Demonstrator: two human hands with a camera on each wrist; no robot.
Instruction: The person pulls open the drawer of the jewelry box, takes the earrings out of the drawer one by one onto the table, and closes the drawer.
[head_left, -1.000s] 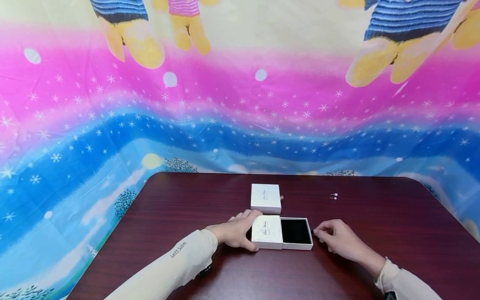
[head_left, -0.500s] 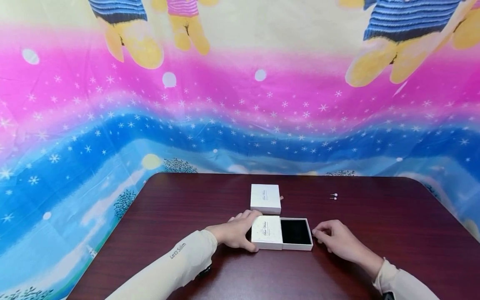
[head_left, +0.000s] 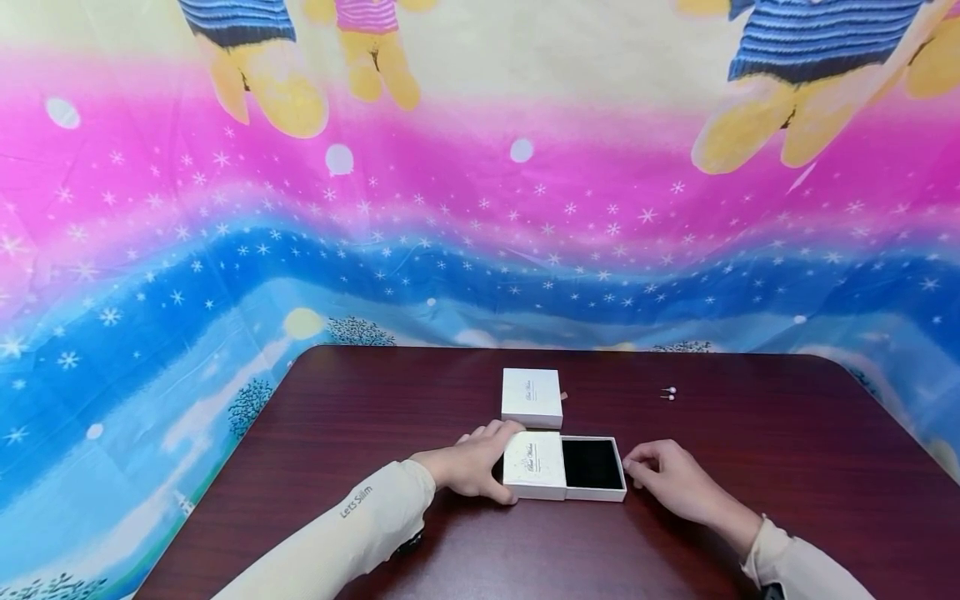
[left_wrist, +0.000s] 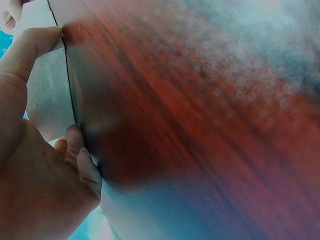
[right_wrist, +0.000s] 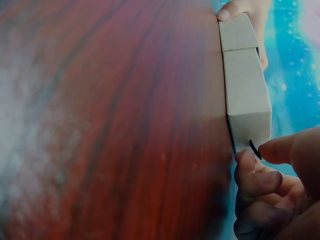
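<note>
A white gift box with a sliding drawer lies on the brown table, printed on its sleeve [head_left: 534, 460]. The drawer [head_left: 594, 495] is pulled out to the right and shows a black lining [head_left: 591, 463]. My left hand [head_left: 474, 467] grips the sleeve from the left, thumb at the near side and fingers toward the far side. At the drawer's right end, my right hand [head_left: 673, 477] pinches a small dark ribbon tab [right_wrist: 255, 149] between thumb and finger. The right wrist view shows the tab coming out of the drawer's end wall [right_wrist: 250, 127].
Just behind stands a second white box [head_left: 531, 393], closed, with a small tan tab at its right side. Two small pearl-headed stud earrings [head_left: 670, 392] lie farther right on the table [head_left: 420, 392]. A printed cloth [head_left: 480, 208] hangs behind the table.
My right hand and sleeve have shifted very slightly left, toward the drawer. The left hand, the box, its drawer and the earrings look the same.
</note>
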